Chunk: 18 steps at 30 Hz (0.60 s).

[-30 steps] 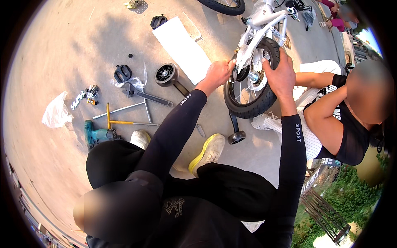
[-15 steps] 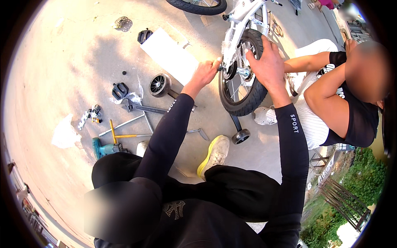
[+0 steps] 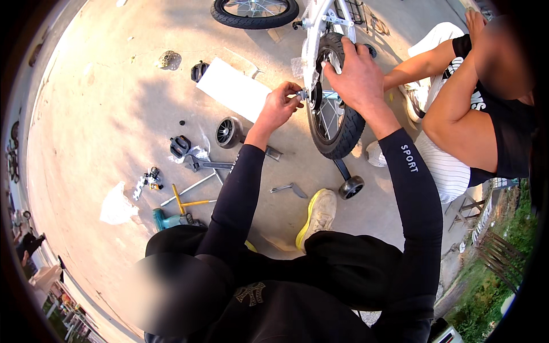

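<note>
A small white bicycle frame (image 3: 312, 43) lies before me with its black-tyred wheel (image 3: 350, 134) nearest. My right hand (image 3: 359, 77) grips the tyre's upper part, thumb on the near side and fingers over the tread. At the wheel's left side, my left hand (image 3: 280, 106) pinches a small metal part (image 3: 302, 95) at the axle end; the fingers partly hide it. A stabiliser wheel (image 3: 351, 187) on a dark bracket sits below the tyre. Another stabiliser wheel (image 3: 229, 132) lies on the ground beside my left forearm.
A white sheet (image 3: 231, 88), pedals (image 3: 180, 146), an adjustable wrench (image 3: 206, 164), a yellow-handled tool (image 3: 178, 199), a teal power drill (image 3: 171, 219) and a folding tool (image 3: 289, 189) lie leftward. A second bicycle wheel (image 3: 254, 14) is at the back. A person (image 3: 457, 120) crouches at right.
My left hand's fingers have curled into a pinch at the axle end. My right hand stays on the tyre. The whole view has shifted slightly.
</note>
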### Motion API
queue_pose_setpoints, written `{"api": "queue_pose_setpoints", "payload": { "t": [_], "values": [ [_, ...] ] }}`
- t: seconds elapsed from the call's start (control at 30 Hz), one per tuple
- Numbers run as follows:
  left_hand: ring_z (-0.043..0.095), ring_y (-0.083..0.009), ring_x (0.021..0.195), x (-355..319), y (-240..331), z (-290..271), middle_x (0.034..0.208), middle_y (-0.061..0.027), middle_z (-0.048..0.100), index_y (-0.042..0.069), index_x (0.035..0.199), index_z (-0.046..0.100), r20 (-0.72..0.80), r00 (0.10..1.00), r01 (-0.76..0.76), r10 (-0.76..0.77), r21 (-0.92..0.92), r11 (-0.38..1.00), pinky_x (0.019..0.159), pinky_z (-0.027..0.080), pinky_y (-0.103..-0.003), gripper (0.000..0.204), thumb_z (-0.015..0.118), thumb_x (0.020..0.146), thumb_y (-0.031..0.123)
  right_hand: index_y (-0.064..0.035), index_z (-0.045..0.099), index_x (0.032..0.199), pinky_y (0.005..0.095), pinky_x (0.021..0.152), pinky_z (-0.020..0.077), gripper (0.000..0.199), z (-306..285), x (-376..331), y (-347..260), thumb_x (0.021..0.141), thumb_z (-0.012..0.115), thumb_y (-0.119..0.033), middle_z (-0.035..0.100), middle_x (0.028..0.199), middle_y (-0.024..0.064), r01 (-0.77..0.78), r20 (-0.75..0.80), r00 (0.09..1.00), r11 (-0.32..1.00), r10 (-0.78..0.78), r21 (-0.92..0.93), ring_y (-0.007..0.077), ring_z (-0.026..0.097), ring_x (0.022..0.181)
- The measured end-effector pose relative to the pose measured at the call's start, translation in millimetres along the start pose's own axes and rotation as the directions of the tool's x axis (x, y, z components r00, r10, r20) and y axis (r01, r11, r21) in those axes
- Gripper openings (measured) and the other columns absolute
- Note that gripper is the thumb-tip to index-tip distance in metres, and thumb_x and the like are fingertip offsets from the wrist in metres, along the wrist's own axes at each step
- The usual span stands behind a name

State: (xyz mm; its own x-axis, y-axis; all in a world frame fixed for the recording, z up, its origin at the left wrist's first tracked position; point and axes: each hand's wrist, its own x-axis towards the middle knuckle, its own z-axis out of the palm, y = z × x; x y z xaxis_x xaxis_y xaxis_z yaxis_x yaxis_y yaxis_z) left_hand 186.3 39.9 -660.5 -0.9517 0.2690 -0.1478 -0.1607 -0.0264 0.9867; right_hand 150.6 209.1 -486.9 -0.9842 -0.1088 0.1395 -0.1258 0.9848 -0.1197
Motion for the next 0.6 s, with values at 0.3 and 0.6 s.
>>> {"api": "queue_pose_setpoints", "payload": {
  "t": [0.3,0.6],
  "values": [
    [0.07,-0.014,0.08,8,-5,11,0.091,-0.0044,0.064,0.006,0.107,0.055,-0.027,0.979,0.188,-0.204,-0.281,0.941,0.068,0.056,-0.027,0.023,0.051,0.106,0.028,0.0004,0.05,0.136,0.0471,0.089,0.0541,0.067,-3,-2,0,0.086,0.068,-0.039,0.058,0.119,0.0238,0.007,0.003,1.0,1.0,-0.007,0.01,0.0394,0.062,0.11],
    [0.067,-0.0176,0.091,5,0,20,0.105,-0.0089,0.064,0.006,0.12,0.055,-0.022,0.961,0.238,-0.274,-0.438,0.867,0.077,0.058,-0.034,0.04,0.041,0.107,0.041,0.0001,0.05,0.135,0.0469,0.088,0.0547,0.065,-1,-2,-2,0.086,0.069,-0.039,0.058,0.118,0.0239,0.004,0.004,1.0,1.0,-0.004,-0.008,0.0399,0.062,0.109]
  ]
}}
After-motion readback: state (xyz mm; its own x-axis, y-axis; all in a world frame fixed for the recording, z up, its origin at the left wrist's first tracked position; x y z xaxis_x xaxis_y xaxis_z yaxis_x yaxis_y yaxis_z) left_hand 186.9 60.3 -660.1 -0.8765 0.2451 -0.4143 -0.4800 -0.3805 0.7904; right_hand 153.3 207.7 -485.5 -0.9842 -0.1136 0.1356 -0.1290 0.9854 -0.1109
